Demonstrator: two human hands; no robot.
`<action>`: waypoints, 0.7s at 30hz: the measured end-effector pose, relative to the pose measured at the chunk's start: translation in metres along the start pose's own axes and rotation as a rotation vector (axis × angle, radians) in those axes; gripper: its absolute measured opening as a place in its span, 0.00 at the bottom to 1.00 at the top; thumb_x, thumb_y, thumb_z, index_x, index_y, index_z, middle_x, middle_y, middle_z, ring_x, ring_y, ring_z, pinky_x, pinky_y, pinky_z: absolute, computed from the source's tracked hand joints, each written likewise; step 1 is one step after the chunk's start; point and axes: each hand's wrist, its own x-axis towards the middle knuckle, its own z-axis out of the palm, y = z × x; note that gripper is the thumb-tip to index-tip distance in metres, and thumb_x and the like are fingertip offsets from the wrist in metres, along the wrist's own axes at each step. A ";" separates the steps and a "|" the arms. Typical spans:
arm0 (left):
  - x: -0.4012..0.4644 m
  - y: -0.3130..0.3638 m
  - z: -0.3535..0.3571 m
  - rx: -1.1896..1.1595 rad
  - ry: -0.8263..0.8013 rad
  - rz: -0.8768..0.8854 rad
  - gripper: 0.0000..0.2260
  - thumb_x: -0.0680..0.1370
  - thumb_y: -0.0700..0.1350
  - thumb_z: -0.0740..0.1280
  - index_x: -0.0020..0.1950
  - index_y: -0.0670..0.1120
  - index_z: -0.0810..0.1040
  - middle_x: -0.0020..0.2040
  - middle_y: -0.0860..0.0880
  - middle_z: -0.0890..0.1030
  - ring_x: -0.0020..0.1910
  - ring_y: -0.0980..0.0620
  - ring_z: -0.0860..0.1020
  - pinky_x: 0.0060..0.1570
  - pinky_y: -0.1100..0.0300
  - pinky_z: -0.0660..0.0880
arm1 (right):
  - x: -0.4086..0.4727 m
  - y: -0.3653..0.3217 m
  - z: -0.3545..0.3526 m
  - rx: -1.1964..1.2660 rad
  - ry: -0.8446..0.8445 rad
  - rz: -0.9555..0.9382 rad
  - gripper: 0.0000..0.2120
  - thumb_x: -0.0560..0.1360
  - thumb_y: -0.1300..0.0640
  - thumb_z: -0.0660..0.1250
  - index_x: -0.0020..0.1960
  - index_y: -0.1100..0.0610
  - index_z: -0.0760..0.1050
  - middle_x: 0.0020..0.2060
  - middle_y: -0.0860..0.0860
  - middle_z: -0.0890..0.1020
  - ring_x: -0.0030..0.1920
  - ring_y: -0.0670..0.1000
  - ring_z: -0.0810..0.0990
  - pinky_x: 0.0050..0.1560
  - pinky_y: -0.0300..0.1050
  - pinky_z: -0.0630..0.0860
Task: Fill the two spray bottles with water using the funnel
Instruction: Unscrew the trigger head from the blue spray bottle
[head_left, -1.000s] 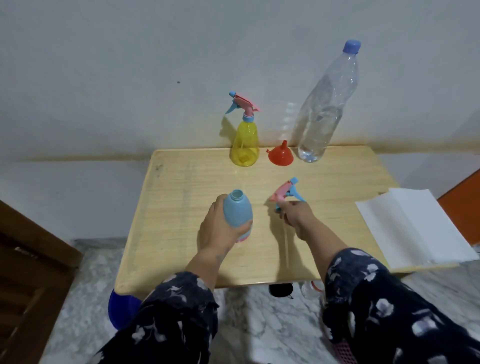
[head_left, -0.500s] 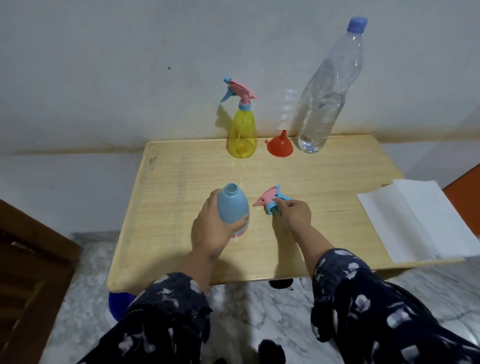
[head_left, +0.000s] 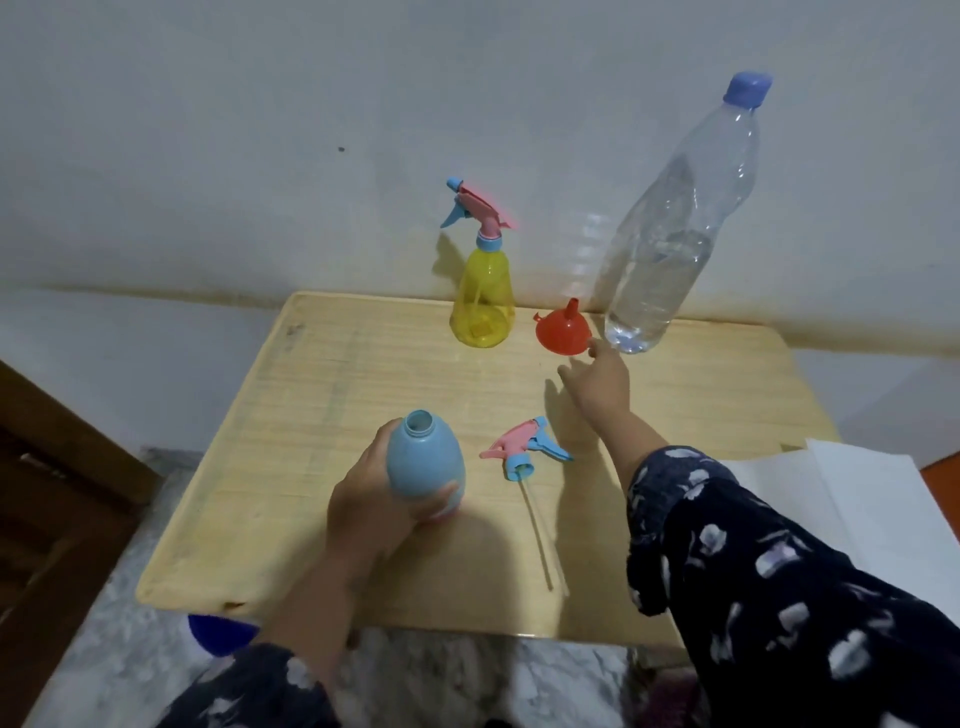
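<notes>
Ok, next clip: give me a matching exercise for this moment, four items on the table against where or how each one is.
Things:
1. blue bottle
2. yellow spray bottle
3. loose spray head
4. red funnel

States:
A. lying on its side on the table, tube pointing toward the person
B. standing at the back with its spray head screwed on
C. mouth down, spout up, just beyond the right hand
D. open at the neck, gripped by the left hand

Pairs: 1-D, 2-B, 3-A, 4-C
</notes>
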 end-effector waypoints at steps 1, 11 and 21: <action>0.000 0.001 0.000 0.048 0.012 0.016 0.30 0.59 0.59 0.77 0.56 0.70 0.68 0.47 0.64 0.80 0.47 0.55 0.80 0.47 0.54 0.78 | 0.010 0.000 0.003 0.014 0.011 -0.015 0.26 0.73 0.61 0.70 0.69 0.61 0.69 0.63 0.57 0.76 0.63 0.57 0.75 0.60 0.44 0.69; 0.001 0.005 0.002 0.115 0.072 0.017 0.32 0.53 0.71 0.70 0.53 0.83 0.60 0.45 0.73 0.74 0.43 0.74 0.73 0.37 0.71 0.69 | 0.069 0.015 0.034 0.050 0.015 0.008 0.39 0.64 0.50 0.78 0.68 0.53 0.62 0.64 0.53 0.73 0.63 0.57 0.75 0.62 0.50 0.72; 0.002 0.005 0.003 0.130 0.075 0.005 0.32 0.53 0.70 0.72 0.52 0.82 0.61 0.45 0.75 0.74 0.44 0.77 0.73 0.37 0.77 0.69 | 0.084 0.020 0.046 -0.127 0.131 -0.085 0.36 0.63 0.43 0.76 0.65 0.57 0.70 0.60 0.57 0.78 0.61 0.60 0.75 0.63 0.57 0.72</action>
